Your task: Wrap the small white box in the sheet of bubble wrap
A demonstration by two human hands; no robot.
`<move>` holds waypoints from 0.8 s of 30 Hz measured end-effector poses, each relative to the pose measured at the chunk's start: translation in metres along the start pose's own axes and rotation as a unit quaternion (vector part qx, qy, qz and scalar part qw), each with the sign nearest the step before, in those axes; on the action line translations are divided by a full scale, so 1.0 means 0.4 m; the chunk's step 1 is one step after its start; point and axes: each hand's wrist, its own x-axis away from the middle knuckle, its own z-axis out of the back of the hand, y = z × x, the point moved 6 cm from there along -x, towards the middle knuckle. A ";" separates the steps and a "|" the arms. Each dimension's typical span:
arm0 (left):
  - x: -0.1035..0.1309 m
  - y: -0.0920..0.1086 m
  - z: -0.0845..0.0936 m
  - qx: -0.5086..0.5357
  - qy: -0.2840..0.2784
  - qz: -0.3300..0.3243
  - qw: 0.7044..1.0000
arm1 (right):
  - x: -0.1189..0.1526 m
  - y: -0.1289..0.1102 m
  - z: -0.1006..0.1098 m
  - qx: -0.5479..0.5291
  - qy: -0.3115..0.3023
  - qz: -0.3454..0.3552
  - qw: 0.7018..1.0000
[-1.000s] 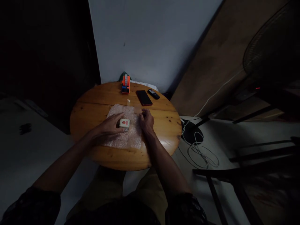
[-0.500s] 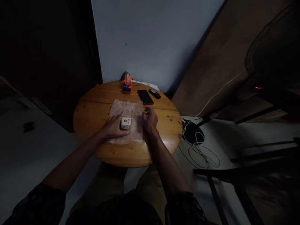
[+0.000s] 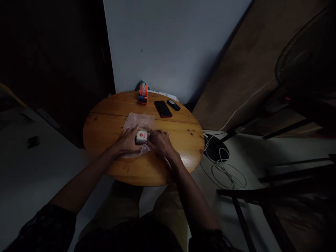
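A small white box [image 3: 142, 136] with red print on top sits on a sheet of bubble wrap [image 3: 135, 120] on the round wooden table. My left hand [image 3: 128, 141] lies around the box's left side, thumb in front and fingers behind, steadying it over the wrap. My right hand [image 3: 160, 142] is closed on the right part of the bubble wrap, which is folded in against the box's right side. Its fingertips are partly hidden.
Toward the back of the wooden table [image 3: 181, 133] stand an orange tape dispenser [image 3: 143, 93], a dark smartphone [image 3: 163, 109] and a small black keypad phone [image 3: 173, 104]. A white cable [image 3: 223, 168] lies coiled on the floor at the right, near a fan [image 3: 301, 52].
My right hand has moved left toward the box, bringing the right side of the bubble wrap over with it. My left hand and the box have stayed nearly in place.
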 end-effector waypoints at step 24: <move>0.000 0.000 -0.027 -0.098 -0.041 -0.026 0.994 | 0.134 0.312 0.059 -0.027 0.193 -0.242 0.950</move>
